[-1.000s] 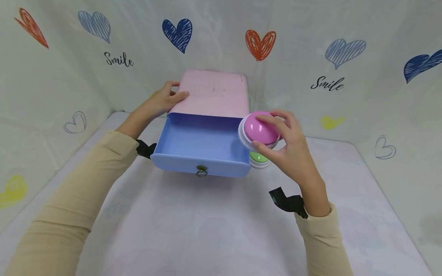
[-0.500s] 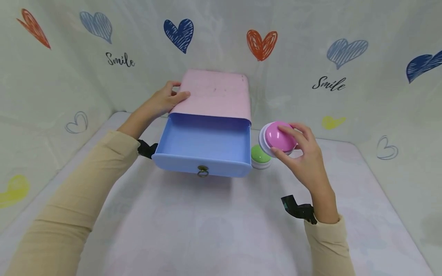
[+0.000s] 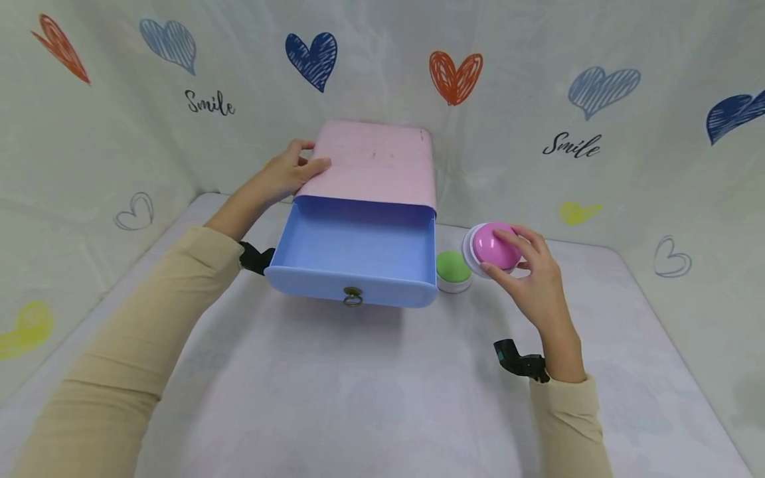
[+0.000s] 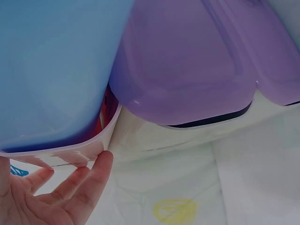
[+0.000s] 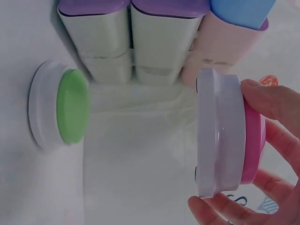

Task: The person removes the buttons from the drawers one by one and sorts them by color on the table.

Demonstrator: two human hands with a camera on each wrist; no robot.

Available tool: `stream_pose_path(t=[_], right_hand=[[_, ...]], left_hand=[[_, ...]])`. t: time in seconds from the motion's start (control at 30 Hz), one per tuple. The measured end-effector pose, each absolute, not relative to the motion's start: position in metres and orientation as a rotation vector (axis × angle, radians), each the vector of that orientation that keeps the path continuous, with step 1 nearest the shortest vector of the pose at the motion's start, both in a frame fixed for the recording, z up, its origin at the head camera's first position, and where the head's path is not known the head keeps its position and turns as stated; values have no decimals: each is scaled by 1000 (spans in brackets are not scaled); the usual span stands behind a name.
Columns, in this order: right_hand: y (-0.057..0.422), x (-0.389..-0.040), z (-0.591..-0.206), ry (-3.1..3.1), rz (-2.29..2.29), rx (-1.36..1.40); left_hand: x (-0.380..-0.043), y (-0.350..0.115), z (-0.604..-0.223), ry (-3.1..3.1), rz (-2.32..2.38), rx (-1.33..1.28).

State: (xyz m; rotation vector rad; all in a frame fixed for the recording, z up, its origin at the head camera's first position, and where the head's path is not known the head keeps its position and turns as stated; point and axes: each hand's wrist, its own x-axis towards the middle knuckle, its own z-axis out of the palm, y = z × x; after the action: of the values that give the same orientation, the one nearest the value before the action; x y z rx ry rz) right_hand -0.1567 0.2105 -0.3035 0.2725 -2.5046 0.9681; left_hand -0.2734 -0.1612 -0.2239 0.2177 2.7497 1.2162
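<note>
My right hand [image 3: 536,289] holds a pink push button [image 3: 496,245] with a white base, raised above the table and right of the drawer unit. In the right wrist view, thumb and fingers grip the white base [image 5: 221,136] and pink cap, with the base facing left. On the table, a green push button [image 3: 453,267] stands near the drawer's right front corner. My left hand [image 3: 282,176] grips the left edge of the drawer unit's pink case [image 3: 376,159], thumb on top and fingers along the side. Its blue drawer [image 3: 352,242] is pulled out with nothing inside.
Below the pink tier are white tiers with purple drawers [image 5: 168,7], pushed in. A metal ring pull [image 3: 352,300] hangs on the blue drawer's front. Behind the unit rises a pale curtain [image 3: 382,73] printed with hearts; a pale cloth [image 3: 335,398] covers the table.
My right hand has carried the pink push button right and down, away from the blue drawer's side, uncovering the green one. My left hand stays on the pink case.
</note>
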Motion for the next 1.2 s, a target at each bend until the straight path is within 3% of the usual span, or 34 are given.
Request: stream_pose_path(t=[1.2], right_hand=[[243,-185,-350,-2655,1034,74]], left_hand=[[-274,-161,-224,2736,1229,206]])
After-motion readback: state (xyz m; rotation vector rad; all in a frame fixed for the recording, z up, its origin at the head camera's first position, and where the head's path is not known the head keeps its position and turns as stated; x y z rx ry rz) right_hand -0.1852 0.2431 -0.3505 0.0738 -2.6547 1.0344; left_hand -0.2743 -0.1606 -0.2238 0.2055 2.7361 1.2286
